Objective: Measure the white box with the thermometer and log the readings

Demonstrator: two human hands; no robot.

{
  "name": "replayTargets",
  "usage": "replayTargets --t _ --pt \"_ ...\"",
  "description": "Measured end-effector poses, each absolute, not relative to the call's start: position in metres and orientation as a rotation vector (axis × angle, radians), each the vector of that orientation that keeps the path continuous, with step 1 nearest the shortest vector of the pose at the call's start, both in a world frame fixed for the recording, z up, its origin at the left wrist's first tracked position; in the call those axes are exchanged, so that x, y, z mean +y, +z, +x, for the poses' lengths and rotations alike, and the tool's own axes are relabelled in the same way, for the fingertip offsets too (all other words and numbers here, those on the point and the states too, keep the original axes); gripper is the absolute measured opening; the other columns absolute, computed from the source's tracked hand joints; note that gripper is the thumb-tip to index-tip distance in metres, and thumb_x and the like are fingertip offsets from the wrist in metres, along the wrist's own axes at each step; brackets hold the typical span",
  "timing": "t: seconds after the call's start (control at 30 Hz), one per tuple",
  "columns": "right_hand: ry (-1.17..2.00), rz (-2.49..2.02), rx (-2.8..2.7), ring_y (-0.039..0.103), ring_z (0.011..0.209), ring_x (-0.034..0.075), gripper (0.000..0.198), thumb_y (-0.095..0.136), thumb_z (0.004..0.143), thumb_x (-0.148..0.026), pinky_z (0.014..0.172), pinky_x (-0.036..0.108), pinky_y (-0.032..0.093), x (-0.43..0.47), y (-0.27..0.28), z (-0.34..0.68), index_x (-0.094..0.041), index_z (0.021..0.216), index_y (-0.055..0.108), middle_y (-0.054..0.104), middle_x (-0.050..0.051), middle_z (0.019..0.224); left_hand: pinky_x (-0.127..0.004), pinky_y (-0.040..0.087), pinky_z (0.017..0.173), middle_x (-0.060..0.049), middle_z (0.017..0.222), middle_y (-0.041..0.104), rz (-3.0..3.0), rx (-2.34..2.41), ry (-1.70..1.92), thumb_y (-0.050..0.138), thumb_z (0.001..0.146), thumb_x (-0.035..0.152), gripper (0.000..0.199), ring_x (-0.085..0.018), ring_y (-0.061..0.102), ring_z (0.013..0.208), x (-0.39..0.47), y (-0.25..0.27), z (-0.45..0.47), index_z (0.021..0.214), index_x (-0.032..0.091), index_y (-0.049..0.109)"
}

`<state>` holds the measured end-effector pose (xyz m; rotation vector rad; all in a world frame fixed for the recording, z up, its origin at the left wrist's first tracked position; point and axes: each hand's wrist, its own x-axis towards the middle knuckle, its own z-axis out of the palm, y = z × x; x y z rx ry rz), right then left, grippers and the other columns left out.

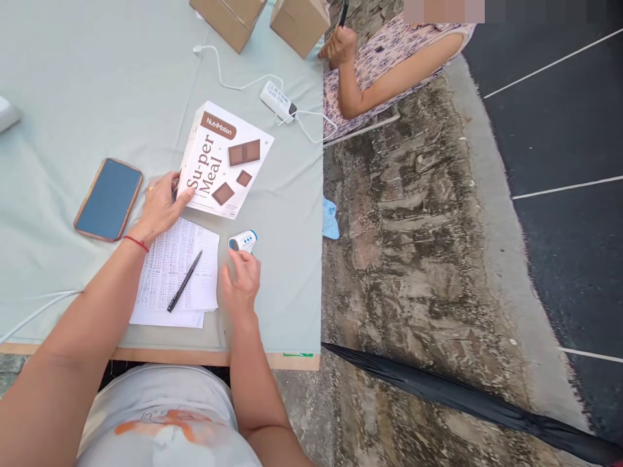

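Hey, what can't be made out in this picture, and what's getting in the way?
All in the head view:
Writing on the white paper sheets: too small to read.
Lower part of the white-and-blue plastic device: hidden by the right hand.
Back of the white cardboard box with brown lettering, plus part of the left hand: hidden by the box's front.
Rounded white object: cut off by the picture's left edge.

A white box (pixel 221 162) labelled "NutriMotion Su-per Meal," brown blocks pictured on its upturned front, is angled askew; a small white-and-blue device (pixel 246 240), partly hidden, appears just below the box.
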<state>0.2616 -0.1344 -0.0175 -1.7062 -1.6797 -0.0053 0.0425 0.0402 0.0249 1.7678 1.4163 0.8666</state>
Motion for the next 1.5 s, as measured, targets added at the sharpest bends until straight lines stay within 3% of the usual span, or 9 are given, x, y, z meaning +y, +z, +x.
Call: replayTargets --t 0.1,0.2,0.37,0.57,0.8,1.2,1.5 --pt "0.092 -2.085 -1.390 0.063 0.121 0.036 0.056 0.075 0.089 -0.044 0.104 0.058 0.056 -0.135 -0.015 0.294 -0.021 0.140 0.070 0.066 0.018 0.126 -0.065 0.049 0.119 -0.017 0.138 0.072 1.770 1.418 0.876 0.050 0.105 0.070 0.064 -0.042 0.059 0.138 0.040 0.025 0.041 0.146 0.022 0.059" --pt "0.443 -2.221 -1.205 0.066 0.110 0.035 0.060 0.076 0.079 -0.056 0.097 0.053 0.057 -0.130 -0.010 0.308 -0.019 0.127 0.074 0.072 0.015 0.113 -0.066 0.049 0.118 -0.017 0.136 0.072 1.772 1.419 0.882 0.050 0.105 0.073 0.065 -0.042 0.059 0.137 0.041 0.023 0.040 0.146 0.023 0.059" --pt "0.771 -1.743 -0.894 0.065 0.087 0.023 0.054 0.073 0.078 -0.065 0.079 0.037 0.054 -0.108 0.014 0.277 -0.020 0.108 0.073 0.073 0.005 0.095 -0.064 0.051 0.116 -0.017 0.133 0.074 1.799 1.427 0.858 0.051 0.104 0.075 0.067 -0.043 0.061 0.134 0.043 0.022 0.039 0.145 0.022 0.060" --pt "1.124 -1.268 -0.806 0.049 0.064 0.015 0.053 0.076 0.082 -0.075 0.059 0.030 0.040 -0.068 0.034 0.220 -0.024 0.086 0.063 0.057 -0.002 0.071 -0.063 0.051 0.116 -0.018 0.137 0.075 1.840 1.417 0.860 0.048 0.105 0.069 0.067 -0.041 0.065 0.130 0.043 0.022 0.037 0.147 0.018 0.059" --pt "1.146 -1.246 -0.728 0.048 0.064 0.013 0.057 0.079 0.076 -0.078 0.059 0.028 0.040 -0.058 0.022 0.207 -0.024 0.087 0.060 0.055 -0.003 0.071 -0.065 0.048 0.119 -0.017 0.142 0.075 1.891 1.399 0.859 0.047 0.106 0.070 0.070 -0.043 0.065 0.133 0.042 0.019 0.037 0.150 0.017 0.059" --pt "1.097 -1.270 -0.717 0.046 0.064 0.014 0.061 0.073 0.078 -0.083 0.058 0.029 0.039 -0.058 0.017 0.200 -0.025 0.089 0.059 0.052 -0.003 0.071 -0.065 0.047 0.119 -0.018 0.142 0.075 1.905 1.350 0.884 0.044 0.108 0.072 0.070 -0.042 0.067 0.132 0.044 0.017 0.036 0.150 0.018 0.058" --pt "1.139 -1.241 -0.695 0.046 0.068 0.013 0.065 0.084 0.071 -0.081 0.062 0.029 0.037 -0.063 0.028 0.198 -0.022 0.090 0.063 0.055 -0.003 0.076 -0.064 0.048 0.117 -0.018 0.144 0.073 1.901 1.381 0.863 0.044 0.106 0.072 0.071 -0.044 0.064 0.134 0.042 0.022 0.037 0.149 0.017 0.058"
